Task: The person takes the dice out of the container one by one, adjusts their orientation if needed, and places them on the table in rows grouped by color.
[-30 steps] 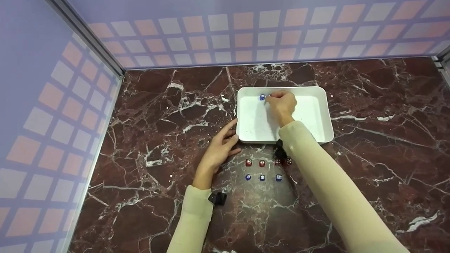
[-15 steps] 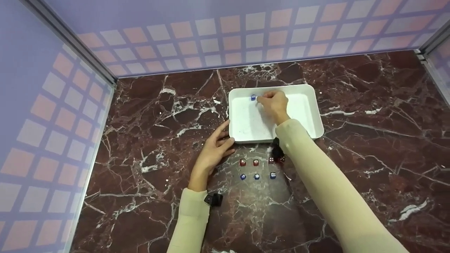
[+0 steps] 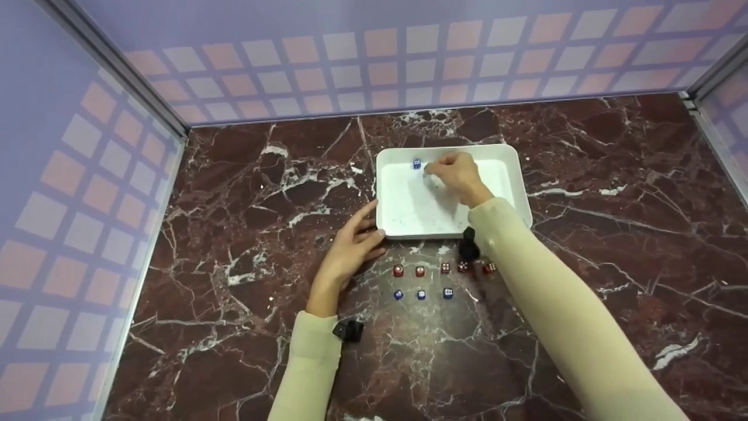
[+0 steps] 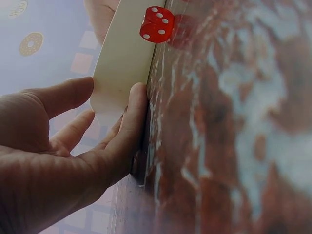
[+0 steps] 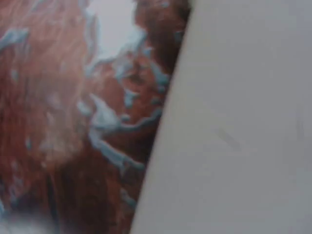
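Observation:
My left hand (image 3: 349, 250) rests at the near left corner of a white tray (image 3: 383, 193), its thumb and fingers extended against the wall, as the left wrist view also shows. Inside the tray, my right hand (image 3: 459, 174) pinches what looks like a die, nearly hidden by the fingertips. Just left of those fingertips sits a blue die (image 3: 416, 164) near the far wall. The right wrist view shows the tray wall (image 5: 234, 122) but no hand.
In front of the tray lies a row of several red dice (image 3: 419, 271). Nearer to me is a row of three blue dice (image 3: 421, 294). A red die (image 4: 157, 24) is large in the left wrist view. Panels (image 3: 350, 70) border the marble table (image 3: 263, 234).
The view has shifted, so everything sits further left in it. The right forearm has moved slightly right relative to the tray, uncovering another red die. The left hand stays at the corner.

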A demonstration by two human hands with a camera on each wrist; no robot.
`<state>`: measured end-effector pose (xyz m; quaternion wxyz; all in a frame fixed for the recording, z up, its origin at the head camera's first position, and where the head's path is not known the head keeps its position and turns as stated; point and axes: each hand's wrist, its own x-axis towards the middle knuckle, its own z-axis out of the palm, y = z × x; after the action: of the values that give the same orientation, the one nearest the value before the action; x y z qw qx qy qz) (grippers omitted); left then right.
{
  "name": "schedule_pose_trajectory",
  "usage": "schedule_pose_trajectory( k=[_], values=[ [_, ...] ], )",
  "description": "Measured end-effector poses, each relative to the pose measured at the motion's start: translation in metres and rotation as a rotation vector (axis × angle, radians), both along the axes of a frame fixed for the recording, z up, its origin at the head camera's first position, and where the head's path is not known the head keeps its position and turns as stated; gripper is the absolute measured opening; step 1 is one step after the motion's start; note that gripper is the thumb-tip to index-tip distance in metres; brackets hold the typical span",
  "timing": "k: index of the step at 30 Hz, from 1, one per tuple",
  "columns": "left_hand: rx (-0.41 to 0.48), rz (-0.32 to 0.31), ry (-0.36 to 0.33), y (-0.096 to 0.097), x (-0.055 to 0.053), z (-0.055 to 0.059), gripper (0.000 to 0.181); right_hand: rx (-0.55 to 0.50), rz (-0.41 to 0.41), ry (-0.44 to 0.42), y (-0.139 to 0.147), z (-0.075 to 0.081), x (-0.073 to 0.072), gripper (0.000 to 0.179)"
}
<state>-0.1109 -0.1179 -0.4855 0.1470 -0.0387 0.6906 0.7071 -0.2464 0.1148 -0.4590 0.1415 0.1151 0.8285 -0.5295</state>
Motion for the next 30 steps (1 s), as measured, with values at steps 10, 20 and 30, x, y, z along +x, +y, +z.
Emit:
schedule_pose_trajectory(
  k=[10, 20, 30],
  values=[
    [0.005, 0.011, -0.010, 0.004, -0.001, -0.001, 0.066, 0.078, 0.230, 0.176, 0.013, 0.011, 0.036, 0.017],
    [0.003, 0.010, -0.006, 0.004, -0.003, 0.002, 0.066, 0.226, 0.348, 0.450, 0.025, 0.028, 0.069, 0.017],
    [0.001, 0.012, -0.006, -0.003, 0.003, 0.000, 0.066, 0.240, 0.390, 0.541, 0.051, 0.031, 0.113, 0.012]
  ],
)
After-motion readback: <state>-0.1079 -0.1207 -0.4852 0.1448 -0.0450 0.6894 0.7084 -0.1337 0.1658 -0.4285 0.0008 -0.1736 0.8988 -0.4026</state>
